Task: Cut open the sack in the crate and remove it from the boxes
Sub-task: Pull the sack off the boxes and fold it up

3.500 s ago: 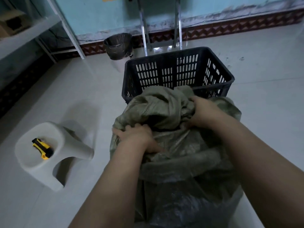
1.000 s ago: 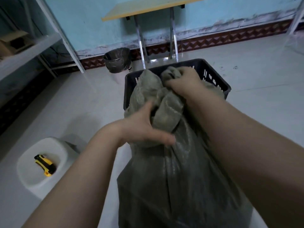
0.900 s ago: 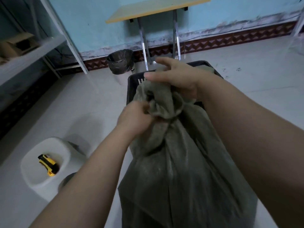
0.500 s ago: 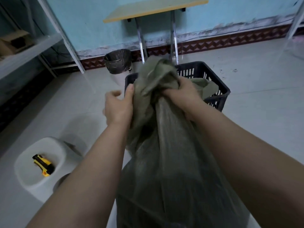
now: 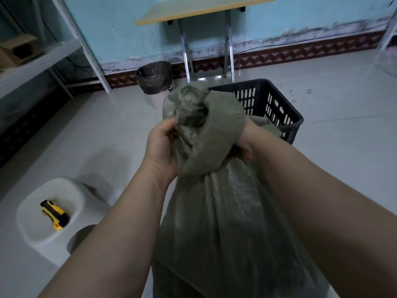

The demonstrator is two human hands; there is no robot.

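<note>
Low left on the pale tiled floor (image 5: 343, 168), a white plastic stool (image 5: 73, 190) with a dished seat. Farther back, near the foot of the wall, a small waste bin (image 5: 155, 80) lined with a dark bag. Just right of it, a folding table (image 5: 204, 7), yellow top, shiny metal legs, close against the blue wall (image 5: 120, 29). Along the wall's base, red-brown zigzag skirting (image 5: 300, 53), stained paint above. At the left edge, a grey metal shelf rack (image 5: 43, 59) bearing a cardboard box (image 5: 17, 48).

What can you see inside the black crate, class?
The sack, gripped by the left hand and right hand, covers the black crate on its near side. Only a fold of the sack shows inside. The crate's floor and whatever lies beneath the fold are hidden.
</note>
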